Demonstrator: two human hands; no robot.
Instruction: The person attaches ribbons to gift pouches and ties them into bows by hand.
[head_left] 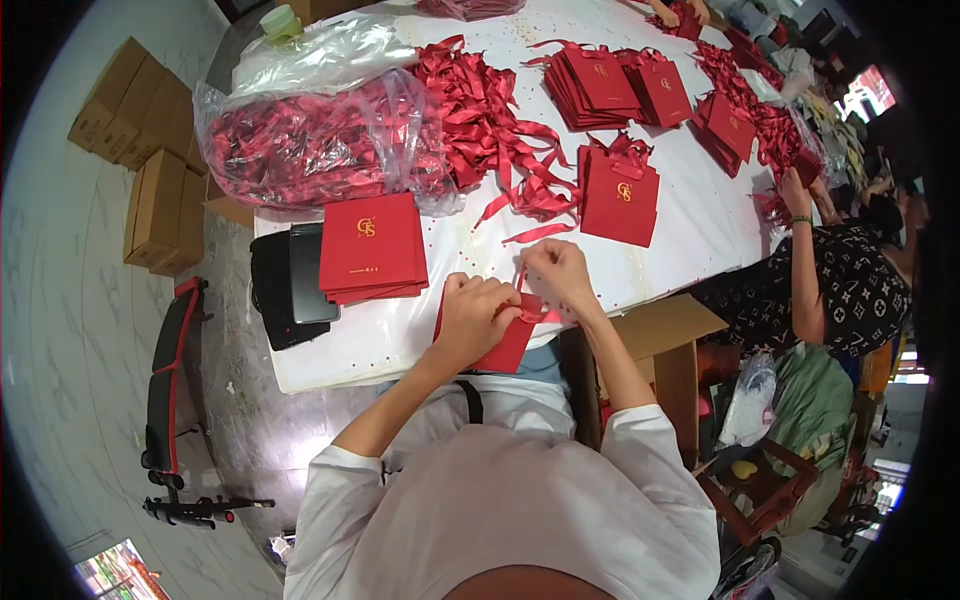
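A small red paper bag [508, 350] is at the table's near edge, partly over my lap. My left hand [476, 312] is closed on its upper part, fingers curled over the top. My right hand [560, 272] pinches a red ribbon [522, 280] just above the bag. More ribbon [540, 312] lies across the bag's top edge between both hands. To the left sits a stack of flat red bags [372, 245] with gold print. Beyond my right hand lie finished-looking red bags [618, 200] with ribbon handles, beside a loose heap of red ribbons [470, 110].
A clear plastic sack of ribbons [320, 150] fills the far left of the white table [330, 370]. A dark flat case [312, 280] lies by the stack. More bag stacks [592, 85] stand farther back. An open carton [665, 345] is at my right; a co-worker [820, 280] works beyond it.
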